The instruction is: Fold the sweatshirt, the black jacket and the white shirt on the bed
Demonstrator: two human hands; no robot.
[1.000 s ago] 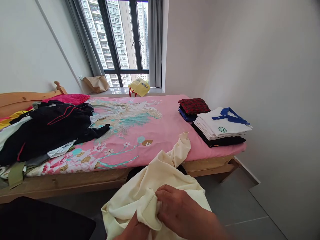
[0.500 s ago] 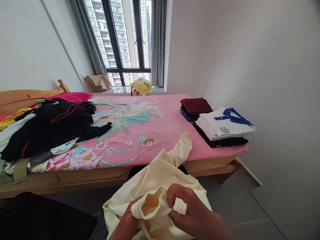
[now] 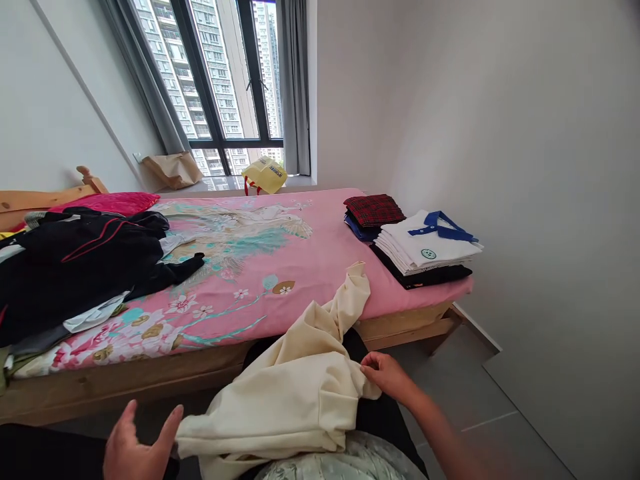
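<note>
A cream-coloured long-sleeved garment (image 3: 280, 400) lies across my lap, loosely folded over. One twisted sleeve (image 3: 353, 293) reaches up onto the edge of the bed. Beside the garment's left end is my left hand (image 3: 143, 440), its thumb and fingers spread apart; whether the thumb brushes the cloth I cannot tell. At the right side, my right hand (image 3: 387, 377) pinches the cream cloth between thumb and fingertips.
The bed (image 3: 240, 267) has a pink flowered sheet. A heap of dark clothes (image 3: 100, 260) lies on its left. Folded white shirts (image 3: 425, 243) and a red plaid item (image 3: 375, 210) are stacked at right. A yellow bag (image 3: 267, 175) and a brown paper bag (image 3: 175, 170) stand by the window.
My hands have moved apart. The cuff-like opening held between them has been let go, and the garment now lies spread sideways over my lap. The view has turned slightly right.
</note>
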